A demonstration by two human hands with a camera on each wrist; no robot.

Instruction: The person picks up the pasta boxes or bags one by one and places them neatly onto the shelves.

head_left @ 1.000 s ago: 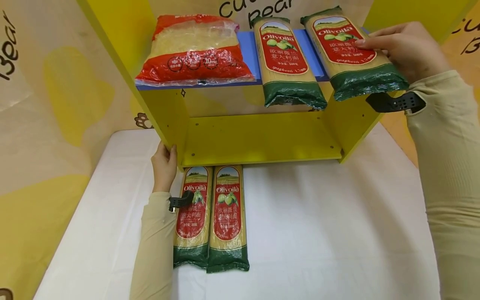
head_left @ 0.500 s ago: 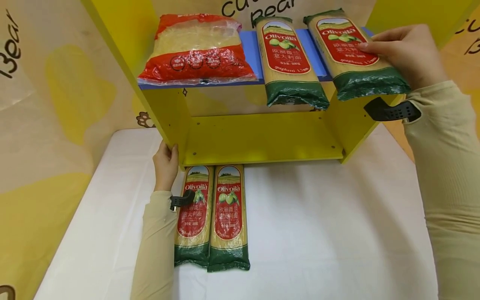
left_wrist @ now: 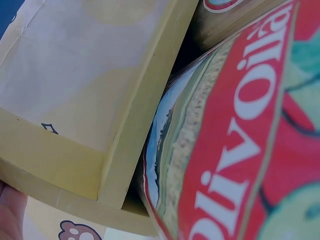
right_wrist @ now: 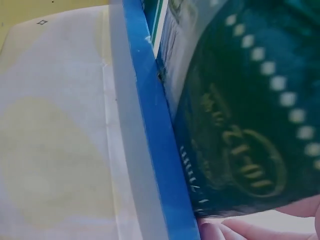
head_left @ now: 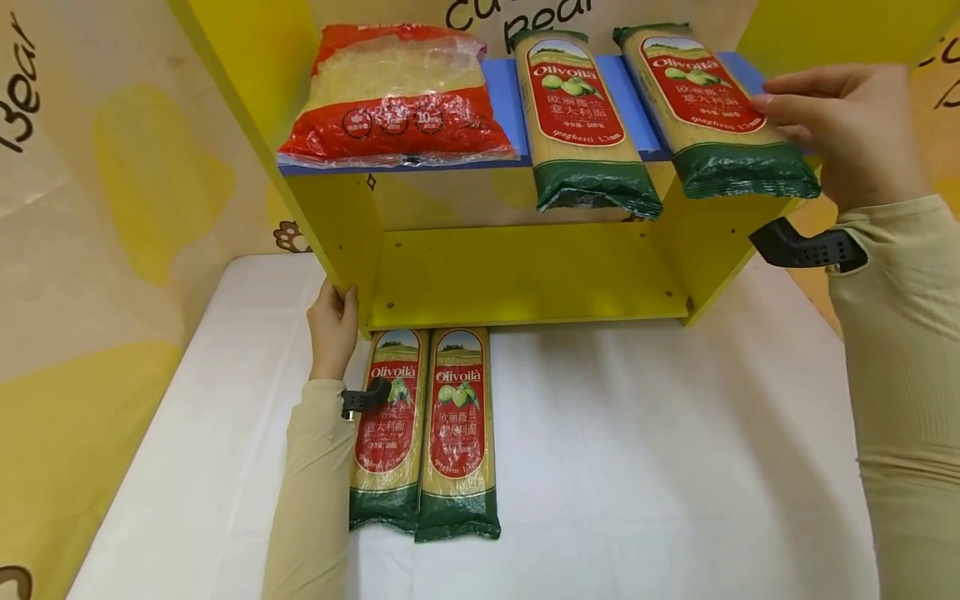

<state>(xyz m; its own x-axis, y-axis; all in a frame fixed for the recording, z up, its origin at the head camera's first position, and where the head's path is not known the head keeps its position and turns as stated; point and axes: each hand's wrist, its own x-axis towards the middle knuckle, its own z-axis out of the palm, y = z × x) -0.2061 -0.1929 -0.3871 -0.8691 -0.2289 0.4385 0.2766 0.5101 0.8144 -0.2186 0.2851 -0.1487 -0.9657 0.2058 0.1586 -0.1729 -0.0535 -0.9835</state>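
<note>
My left hand grips the lower left side panel of the yellow shelf unit; a finger shows at the left edge of the left wrist view. My right hand is at the right edge of the right spaghetti pack, thumb and fingertips at its side, fingers fairly straight. That pack lies on the blue shelf board, its green end overhanging the front. Another spaghetti pack lies left of it, also overhanging. In the right wrist view, fingertips show below the pack's green end.
A red and clear bag of pasta sits on the board's left. Two more spaghetti packs, a left one and a right one, lie side by side on the white tablecloth before the unit. A patterned backdrop stands behind.
My right hand has slid right, from the spaghetti pack's front face to its edge. The pack has shifted only slightly. The left hand keeps its hold on the panel.
</note>
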